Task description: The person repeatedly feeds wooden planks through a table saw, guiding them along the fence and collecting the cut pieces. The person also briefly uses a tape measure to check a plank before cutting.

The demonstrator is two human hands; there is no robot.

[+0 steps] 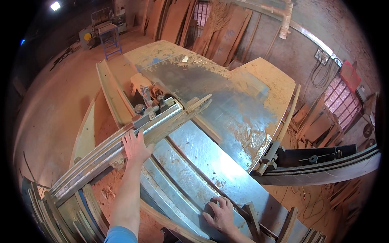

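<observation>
My left hand [137,148] lies across a long metal fence [91,164], with its fingers spread over the rail and the thumb out toward a rough wooden board [174,122]. The board runs along the fence, its splintered end over the machine table. Lower right, my right hand [221,214] rests on the grooved metal sliding table [182,172], fingers loosely bent and apart, holding nothing. Just beyond my left hand, a clamp-like fitting with dark knobs [139,108] sits on the fence.
A large sawdust-covered machine table [194,81] spreads ahead. Wood strips [52,214] are stacked at lower left, and short wooden pieces [252,220] lie by my right hand. A long dark metal beam [316,174] juts out at right. Planks [227,38] lean on the far wall.
</observation>
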